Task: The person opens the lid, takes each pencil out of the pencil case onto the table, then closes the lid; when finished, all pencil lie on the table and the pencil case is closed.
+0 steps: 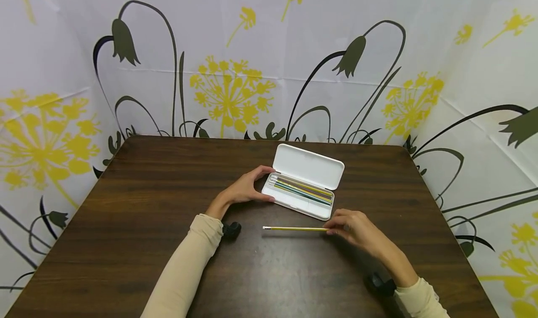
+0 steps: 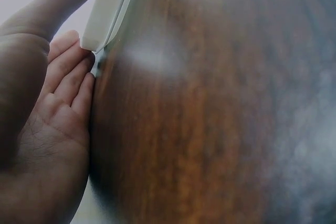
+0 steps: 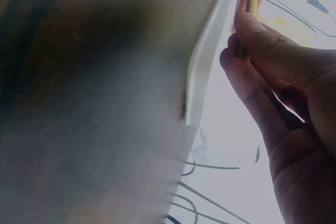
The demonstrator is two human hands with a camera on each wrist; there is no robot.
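— The flowered curtain (image 1: 235, 75) stands behind the brown table (image 1: 138, 206). And on it?

— A white case (image 1: 304, 182), lid open, pencils inside. The left hand (image 1: 245, 187) cups its near-left end, fingers curved around it.

— And the right hand (image 1: 357, 229)?

— It pinches one end of a yellow pencil (image 1: 294, 228), just in front of the case. I think it should keep the pencil parallel to the others and the case steady.

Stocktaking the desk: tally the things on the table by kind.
White plastic pencil case, lid open: 1
Yellow pencil with white eraser end, pinched by right hand: 1
Pencils lying in the case: several, exact count unclear
Total: 2 countable things plus the cased pencils
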